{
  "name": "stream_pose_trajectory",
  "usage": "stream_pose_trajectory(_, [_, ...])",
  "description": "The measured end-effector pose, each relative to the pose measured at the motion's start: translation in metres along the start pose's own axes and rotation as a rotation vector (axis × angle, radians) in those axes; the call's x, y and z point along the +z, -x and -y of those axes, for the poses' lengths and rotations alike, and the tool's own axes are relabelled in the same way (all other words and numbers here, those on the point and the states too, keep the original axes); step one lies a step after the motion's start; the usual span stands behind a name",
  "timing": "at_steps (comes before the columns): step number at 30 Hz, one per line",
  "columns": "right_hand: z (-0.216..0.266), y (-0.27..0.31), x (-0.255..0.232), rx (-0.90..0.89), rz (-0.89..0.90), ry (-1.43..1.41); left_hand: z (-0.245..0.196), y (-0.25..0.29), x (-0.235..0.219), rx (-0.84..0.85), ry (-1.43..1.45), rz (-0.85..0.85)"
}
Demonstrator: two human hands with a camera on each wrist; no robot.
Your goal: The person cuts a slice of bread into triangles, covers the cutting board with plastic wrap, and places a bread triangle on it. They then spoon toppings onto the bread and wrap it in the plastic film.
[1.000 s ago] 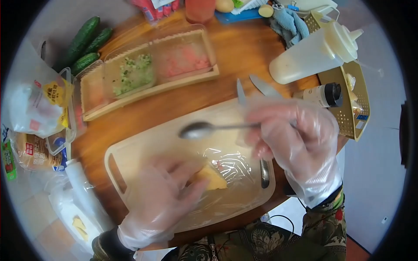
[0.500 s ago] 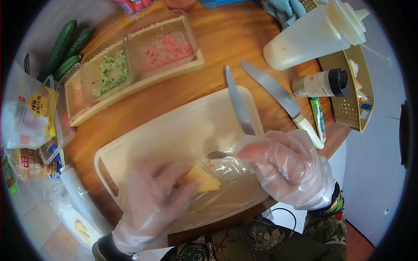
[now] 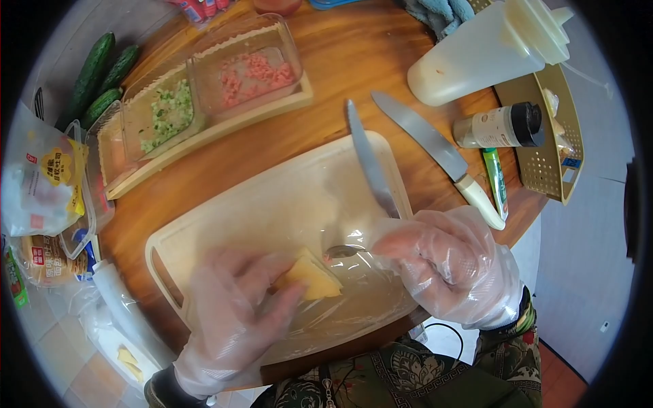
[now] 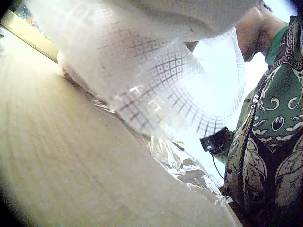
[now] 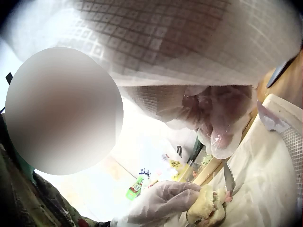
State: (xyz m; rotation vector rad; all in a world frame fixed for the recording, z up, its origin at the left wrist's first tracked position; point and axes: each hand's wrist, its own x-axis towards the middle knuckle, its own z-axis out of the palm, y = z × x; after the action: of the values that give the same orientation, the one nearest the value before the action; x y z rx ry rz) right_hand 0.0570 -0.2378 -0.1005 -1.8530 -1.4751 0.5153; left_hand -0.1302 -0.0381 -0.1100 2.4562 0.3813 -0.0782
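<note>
My gloved left hand point(image 3: 238, 313) holds a yellow folded piece of food point(image 3: 312, 277) between thumb and fingers over the cutting board point(image 3: 224, 217). In the right wrist view the food point(image 5: 203, 208) looks pale, with pink bits at its opening. My gloved right hand point(image 3: 452, 265) grips a spoon, whose bowl point(image 3: 345, 251) lies just right of the food, above clear film point(image 3: 367, 289) on the board. The spoon point(image 5: 229, 178) points at the food's open side in the right wrist view. The glove covers the spoon's handle.
A knife point(image 3: 371, 163) lies across the board's right side, and a second knife point(image 3: 425, 136) is beyond it. Farther right are a squeeze bottle point(image 3: 476, 61), a seasoning jar point(image 3: 493, 128) and a basket point(image 3: 554, 143). Trays of chopped green point(image 3: 170, 115) and pink food point(image 3: 255, 78) stand behind the board.
The spoon has come down from above the board to beside the yellow food, my right hand moving lower with it. The head view has shifted, showing both knives more fully.
</note>
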Motion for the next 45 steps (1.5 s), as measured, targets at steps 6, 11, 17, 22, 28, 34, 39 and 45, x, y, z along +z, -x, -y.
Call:
stream_pose_trajectory(6, [0.0,0.004,0.003,-0.003,-0.048,-0.019,0.0,0.001,0.0,-0.008,0.006,0.002])
stream_pose_trajectory(11, [0.005,0.007,0.003,0.173,-0.075,-0.116,0.001,0.0,0.001,0.014,0.003,-0.01])
stream_pose_trajectory(17, [0.006,0.015,0.006,0.21,-0.033,-0.105,0.001,0.0,0.002,0.027,0.004,-0.034])
stream_pose_trajectory(22, [0.007,0.017,0.011,0.321,-0.075,-0.209,0.0,-0.001,0.001,0.037,-0.005,-0.027])
stream_pose_trajectory(28, [0.013,0.014,0.011,0.59,-0.125,-0.635,0.001,-0.004,0.002,0.112,-0.021,-0.065])
stream_pose_trajectory(34, [0.007,0.021,0.017,0.688,-0.163,-0.809,0.003,-0.003,0.004,0.125,-0.015,-0.087])
stream_pose_trajectory(39, [0.006,0.022,0.022,0.77,-0.208,-0.853,0.003,-0.002,0.005,0.122,-0.016,-0.094])
stream_pose_trajectory(45, [0.006,0.024,0.025,0.709,-0.17,-0.841,0.003,-0.002,0.004,0.109,-0.016,-0.081])
